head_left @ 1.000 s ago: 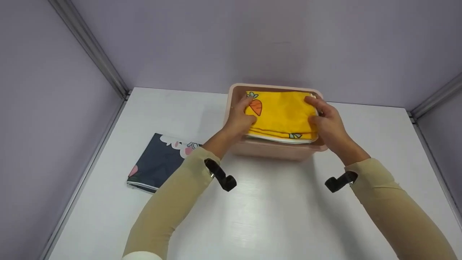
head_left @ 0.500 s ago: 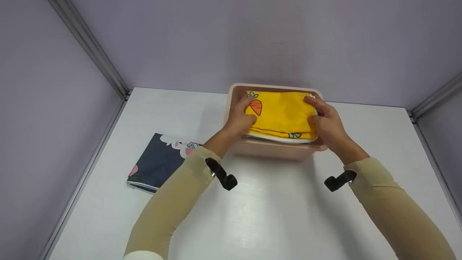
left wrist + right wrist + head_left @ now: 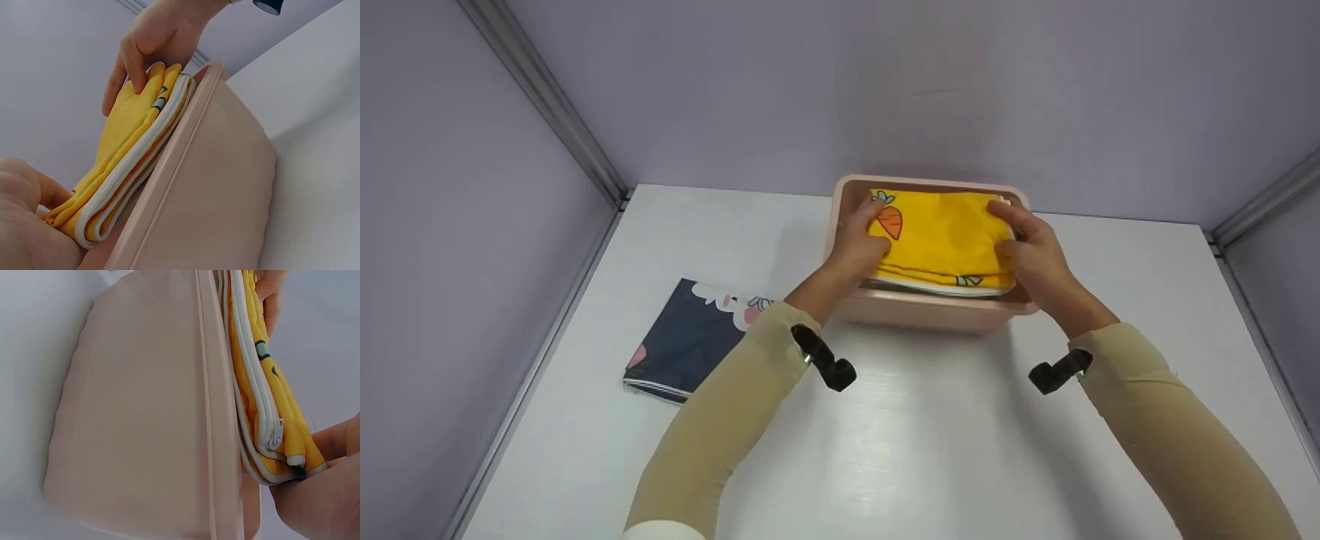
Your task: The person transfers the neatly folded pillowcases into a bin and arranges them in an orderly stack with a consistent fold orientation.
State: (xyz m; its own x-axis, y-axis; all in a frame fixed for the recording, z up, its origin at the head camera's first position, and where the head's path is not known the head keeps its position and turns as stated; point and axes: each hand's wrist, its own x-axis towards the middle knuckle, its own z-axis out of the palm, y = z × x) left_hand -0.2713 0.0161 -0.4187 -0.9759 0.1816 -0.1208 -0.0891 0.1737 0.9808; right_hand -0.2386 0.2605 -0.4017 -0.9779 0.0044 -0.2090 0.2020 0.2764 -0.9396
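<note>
A folded yellow cushion cover [image 3: 941,232] with a carrot print lies level with the mouth of a pink plastic bin [image 3: 930,311]. My left hand [image 3: 855,244] grips its left side, thumb on top. At the opposite side my right hand [image 3: 1035,251] holds the other end the same way. White piping and a zip pull [image 3: 276,433] show along the folded layers in the right wrist view. From the left wrist, the cover's folded edge [image 3: 135,163] runs just above the bin's rim. Fingers beneath the cover are hidden.
A folded dark blue cloth [image 3: 690,337] with a white and pink print lies on the white table [image 3: 870,450], left of the bin and partly behind my left sleeve. A grey wall [image 3: 930,90] stands close behind the bin.
My right hand and the right end of the yellow cushion cover have shifted slightly left. The left hand keeps its grip almost in place.
</note>
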